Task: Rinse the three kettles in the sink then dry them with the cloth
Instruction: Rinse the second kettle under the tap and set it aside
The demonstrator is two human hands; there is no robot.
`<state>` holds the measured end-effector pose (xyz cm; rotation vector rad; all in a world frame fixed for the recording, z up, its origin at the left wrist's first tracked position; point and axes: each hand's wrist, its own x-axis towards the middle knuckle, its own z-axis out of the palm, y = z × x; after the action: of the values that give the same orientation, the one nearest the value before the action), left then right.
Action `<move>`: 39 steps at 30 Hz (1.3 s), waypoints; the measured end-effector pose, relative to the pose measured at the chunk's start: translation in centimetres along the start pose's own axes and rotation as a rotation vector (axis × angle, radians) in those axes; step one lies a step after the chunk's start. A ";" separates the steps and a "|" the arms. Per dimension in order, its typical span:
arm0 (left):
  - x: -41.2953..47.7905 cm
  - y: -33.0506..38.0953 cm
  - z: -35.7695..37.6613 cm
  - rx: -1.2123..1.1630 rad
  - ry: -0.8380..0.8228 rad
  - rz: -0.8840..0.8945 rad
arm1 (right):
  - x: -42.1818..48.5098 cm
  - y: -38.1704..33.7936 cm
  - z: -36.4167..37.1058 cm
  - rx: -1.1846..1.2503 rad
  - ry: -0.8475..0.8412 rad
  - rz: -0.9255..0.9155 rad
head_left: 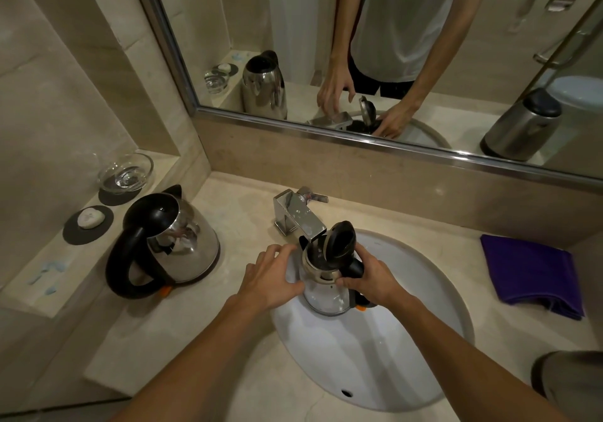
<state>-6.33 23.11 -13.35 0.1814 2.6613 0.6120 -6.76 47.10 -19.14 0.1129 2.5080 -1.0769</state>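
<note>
- Three kettles are in play. The open kettle [328, 297] stands in the sink [408, 307] toward 11 o'clock of the basin, its mouth under the faucet [298, 216] and its lid [341, 240] tipped up.
- The second kettle [169, 242] sits on the desk [212, 340] at 9 o'clock, lid down. The third kettle [567, 385] shows only partly at 4 o'clock, cut by the frame edge.
- The right grip [372, 279] is curled round the black handle [355, 268] on the kettle's 3 o'clock side.
- The left grip [272, 274] is spread at the steel shoulder at 9 o'clock, thumb on the wall, pinching nothing.
- Whether water is running cannot be told.
- The polished steel body is stiff and will likely turn slippery once wet, and it will grow heavier as it fills.
- The handle looks like the sure place to take hold, with a flat palm on the wall only for steadying. The hinged lid seems the weakest part and a poor place to lift from.
- The purple cloth [532, 271] lies folded on the desk at 3 o'clock, near the sink rim, so drying is not yet begun.
</note>
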 end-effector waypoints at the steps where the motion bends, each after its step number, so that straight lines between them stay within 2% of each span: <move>1: 0.0 0.1 0.0 -0.001 0.000 0.001 | 0.0 0.0 0.0 -0.006 0.002 -0.006; 39: 0.1 -0.2 0.6 0.010 -0.001 -0.001 | -0.3 0.5 0.3 0.004 0.009 0.005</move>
<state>-6.15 23.14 -13.94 0.1837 2.6635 0.5985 -6.31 47.24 -19.55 0.1253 2.5121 -1.0820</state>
